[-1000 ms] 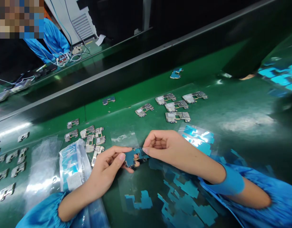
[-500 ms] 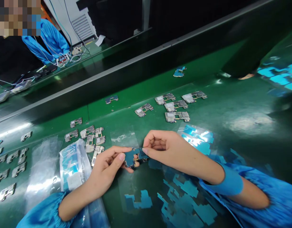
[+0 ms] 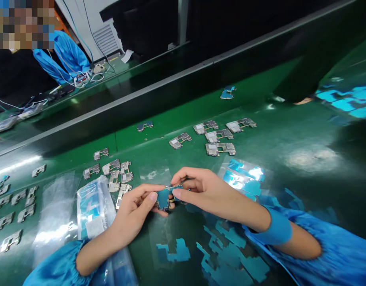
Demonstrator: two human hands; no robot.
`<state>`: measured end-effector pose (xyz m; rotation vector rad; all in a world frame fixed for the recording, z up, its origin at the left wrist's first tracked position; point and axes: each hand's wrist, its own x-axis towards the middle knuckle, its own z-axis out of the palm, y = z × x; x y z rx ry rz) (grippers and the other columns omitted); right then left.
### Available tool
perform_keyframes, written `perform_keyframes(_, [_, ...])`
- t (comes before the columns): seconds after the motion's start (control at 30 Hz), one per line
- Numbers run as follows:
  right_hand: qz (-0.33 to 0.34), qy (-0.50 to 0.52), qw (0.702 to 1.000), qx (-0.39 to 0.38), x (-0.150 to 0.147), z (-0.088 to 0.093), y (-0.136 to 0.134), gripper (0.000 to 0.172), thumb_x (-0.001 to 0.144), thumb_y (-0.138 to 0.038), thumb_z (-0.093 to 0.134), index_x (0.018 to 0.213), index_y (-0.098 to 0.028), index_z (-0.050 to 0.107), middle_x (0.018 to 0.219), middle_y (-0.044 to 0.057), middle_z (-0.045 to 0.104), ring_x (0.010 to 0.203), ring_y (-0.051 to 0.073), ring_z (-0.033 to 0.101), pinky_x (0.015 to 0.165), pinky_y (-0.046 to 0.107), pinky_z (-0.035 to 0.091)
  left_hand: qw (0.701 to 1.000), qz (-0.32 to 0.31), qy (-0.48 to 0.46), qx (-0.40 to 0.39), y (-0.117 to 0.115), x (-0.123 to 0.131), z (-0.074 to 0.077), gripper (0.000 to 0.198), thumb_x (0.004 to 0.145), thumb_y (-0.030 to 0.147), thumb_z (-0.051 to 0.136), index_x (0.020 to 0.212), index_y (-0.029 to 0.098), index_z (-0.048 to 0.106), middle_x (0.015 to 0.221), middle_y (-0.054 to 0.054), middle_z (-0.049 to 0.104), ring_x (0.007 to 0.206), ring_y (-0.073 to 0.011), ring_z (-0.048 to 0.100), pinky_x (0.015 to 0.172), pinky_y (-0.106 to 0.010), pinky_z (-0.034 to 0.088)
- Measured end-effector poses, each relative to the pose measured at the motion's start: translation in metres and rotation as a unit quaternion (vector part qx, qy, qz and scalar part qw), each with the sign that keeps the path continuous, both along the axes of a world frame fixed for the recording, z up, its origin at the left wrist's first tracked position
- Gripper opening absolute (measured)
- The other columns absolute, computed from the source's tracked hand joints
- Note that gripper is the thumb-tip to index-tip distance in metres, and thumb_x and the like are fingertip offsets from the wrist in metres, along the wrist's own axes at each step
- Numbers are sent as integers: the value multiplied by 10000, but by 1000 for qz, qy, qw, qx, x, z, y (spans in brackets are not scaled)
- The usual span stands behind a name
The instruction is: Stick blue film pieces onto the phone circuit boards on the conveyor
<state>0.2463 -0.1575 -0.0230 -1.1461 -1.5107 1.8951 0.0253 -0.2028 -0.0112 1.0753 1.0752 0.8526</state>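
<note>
A small blue circuit board is held between my two hands above the green tabletop. My left hand pinches its left end between thumb and index finger, other fingers curled beneath. On the right end, my right hand has its thumb pressed on the face and its fingers behind, covering much of that end. Below the hands lies a blue film cutout on a clear sheet. To its right is a loose pile of similar blue film pieces.
Several grey circuit boards lie beyond my hands, with more boards at the left. A clear bag holding blue sheets is beside my left forearm. Blue film on plastic lies near my right wrist. A co-worker's blue sleeve shows across the bench.
My right hand has shifted slightly left along the board, its thumb now lying further over the board's face. My left hand keeps its pinch. The view has moved slightly.
</note>
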Motion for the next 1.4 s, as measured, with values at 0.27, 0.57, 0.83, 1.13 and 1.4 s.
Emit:
perform_keyframes(0.27, [-18,-37,999,11,10,1,6,195,833,-381,745,912,-213,684,743,15,742,700,160,655,636,282,481,1000,14,1,-3,-2,-2,-1,272,995,395,662,1145,182,740,945,-67,821,846,-183,790,761,-272,660])
perform_keyframes(0.57, [-50,-87,994,36,11,-2,4,231,840,-477,752,893,-252,739,911,33,786,853,228,736,750,339,550,999,19,-30,-12,-1,-2,-2,192,989,329,679,1119,218,767,980,-39,822,842,-150,781,790,-245,643])
perform_keyframes(0.83, [-43,-99,992,68,9,1,4,204,881,-439,682,807,-250,699,862,14,710,757,180,678,665,301,520,1000,12,21,-12,-3,-6,-5,206,1016,337,642,1163,251,759,973,-23,821,834,-133,771,825,-231,610])
perform_keyframes(1.13, [-28,-85,995,45,9,5,1,131,876,-383,694,829,-261,688,788,-4,728,712,164,689,631,266,534,999,8,14,-29,0,-5,-2,197,1007,348,666,1145,258,774,918,-6,817,836,-116,766,832,-195,587])
perform_keyframes(1.4, [-32,-78,996,44,18,-6,3,267,857,-530,751,845,-263,764,837,32,768,759,195,716,645,279,551,976,11,-168,-135,4,-4,-7,240,1001,309,676,1195,202,767,1080,-88,804,950,-205,790,853,-292,652])
